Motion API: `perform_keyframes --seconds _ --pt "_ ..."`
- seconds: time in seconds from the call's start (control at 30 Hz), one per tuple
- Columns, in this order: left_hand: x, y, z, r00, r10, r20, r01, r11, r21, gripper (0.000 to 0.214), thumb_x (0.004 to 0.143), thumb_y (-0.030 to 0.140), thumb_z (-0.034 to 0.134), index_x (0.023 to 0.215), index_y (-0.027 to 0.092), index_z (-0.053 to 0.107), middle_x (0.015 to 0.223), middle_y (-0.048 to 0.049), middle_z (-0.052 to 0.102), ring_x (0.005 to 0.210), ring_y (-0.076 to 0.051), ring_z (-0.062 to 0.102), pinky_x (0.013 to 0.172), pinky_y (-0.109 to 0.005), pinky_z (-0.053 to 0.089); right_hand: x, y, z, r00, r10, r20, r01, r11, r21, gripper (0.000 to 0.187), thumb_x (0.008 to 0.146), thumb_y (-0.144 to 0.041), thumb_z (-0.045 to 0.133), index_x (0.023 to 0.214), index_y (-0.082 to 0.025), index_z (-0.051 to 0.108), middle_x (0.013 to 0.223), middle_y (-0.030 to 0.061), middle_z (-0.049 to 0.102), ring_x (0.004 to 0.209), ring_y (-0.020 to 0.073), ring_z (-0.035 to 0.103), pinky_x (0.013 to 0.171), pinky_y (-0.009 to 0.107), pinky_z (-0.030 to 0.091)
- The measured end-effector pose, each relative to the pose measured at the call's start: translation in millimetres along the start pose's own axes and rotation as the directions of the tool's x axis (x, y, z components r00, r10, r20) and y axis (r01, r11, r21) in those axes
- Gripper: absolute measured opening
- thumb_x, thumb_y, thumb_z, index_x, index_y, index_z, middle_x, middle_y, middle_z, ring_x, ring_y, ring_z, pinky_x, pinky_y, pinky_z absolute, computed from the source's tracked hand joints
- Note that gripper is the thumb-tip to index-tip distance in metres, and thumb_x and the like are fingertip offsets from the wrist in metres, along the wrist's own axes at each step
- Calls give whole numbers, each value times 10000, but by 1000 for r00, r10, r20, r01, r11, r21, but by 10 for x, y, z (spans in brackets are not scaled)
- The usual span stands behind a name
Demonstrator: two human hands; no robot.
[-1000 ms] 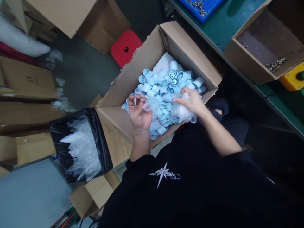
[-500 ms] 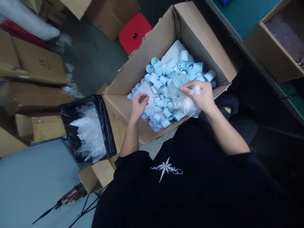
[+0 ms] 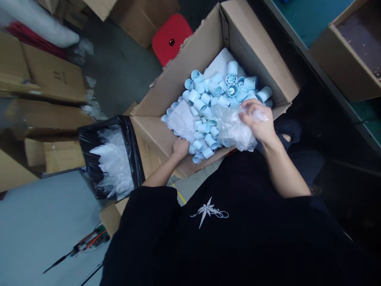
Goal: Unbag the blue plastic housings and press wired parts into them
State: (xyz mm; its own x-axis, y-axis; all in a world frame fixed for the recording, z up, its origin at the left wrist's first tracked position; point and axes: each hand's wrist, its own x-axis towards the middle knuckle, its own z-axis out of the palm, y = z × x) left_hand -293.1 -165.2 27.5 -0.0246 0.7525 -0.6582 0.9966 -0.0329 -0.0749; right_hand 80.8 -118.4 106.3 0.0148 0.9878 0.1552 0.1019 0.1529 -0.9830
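Two hands in box (image 3: 166, 135), right hand (image 3: 258, 122) clutching plastic bag (image 3: 232, 129), left hand's (image 3: 180, 148) grip unclear

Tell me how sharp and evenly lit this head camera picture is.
Head view: the light blue plastic caps in the cardboard box are fairly crisp and brightly lit; the left edge with stacked cartons is smeared by blur; the black shirt and floor at right fall into deep shadow; straight box edges lean from wide-angle distortion.

Black short-sleeved shirt (image 3: 238, 238), white star-shaped emblem with flourish (image 3: 208, 211) on chest; forearms bare, no gloves.
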Motion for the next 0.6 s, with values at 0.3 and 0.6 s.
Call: perform_keyframes --seconds 0.3,0.6 --pt "-81 12 -765 841 -49 -538 -280 812 -512 232 861 296 685 1004 181 827 984 -106 798 914 -278 719 922 -400 577 -386 36 538 926 275 258 -262 962 -81 726 754 -625 886 1355 -262 701 795 -15 740 686 195 660 806 365 602" --pt "-50 704 -726 793 -261 -550 -521 178 -835 321 780 407 843 999 174 808 1017 -82 806 974 -244 751 948 -405 612 -138 -19 609 977 211 -24 -204 965 166 519 851 -717 761 1053 -245 844 1072 74 817 1010 275 767 984 434 618"
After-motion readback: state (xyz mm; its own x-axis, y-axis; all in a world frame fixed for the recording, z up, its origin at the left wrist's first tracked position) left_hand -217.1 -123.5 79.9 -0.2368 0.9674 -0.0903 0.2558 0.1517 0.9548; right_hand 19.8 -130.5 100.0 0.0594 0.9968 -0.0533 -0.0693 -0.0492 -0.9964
